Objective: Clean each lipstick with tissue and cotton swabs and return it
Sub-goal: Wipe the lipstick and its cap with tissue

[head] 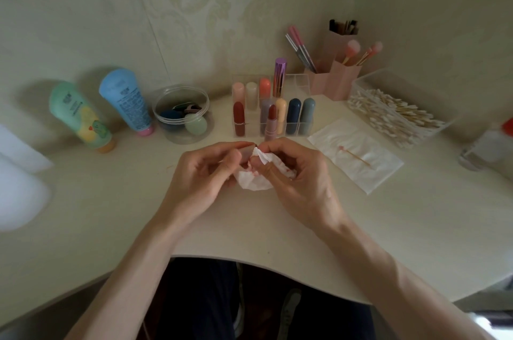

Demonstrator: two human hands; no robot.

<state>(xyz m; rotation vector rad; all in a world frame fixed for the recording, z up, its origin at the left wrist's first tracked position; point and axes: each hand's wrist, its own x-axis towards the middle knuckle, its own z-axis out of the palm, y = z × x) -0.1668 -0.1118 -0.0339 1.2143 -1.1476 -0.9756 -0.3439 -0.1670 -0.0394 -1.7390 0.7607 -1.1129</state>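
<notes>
Print shows on the green plastic tube [78,115] and the blue plastic tube [128,102] standing on the tabletop [277,223], but it is too blurred to read.

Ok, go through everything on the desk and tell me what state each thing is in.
left hand: grips a small pinkish piece
right hand: pinches the crumpled tissue, red-stained
pink lipstick: uncapped, standing upright
cotton swab: tip pink, lying on flat tissue
swab box: open, full
round jar: lid off
</notes>
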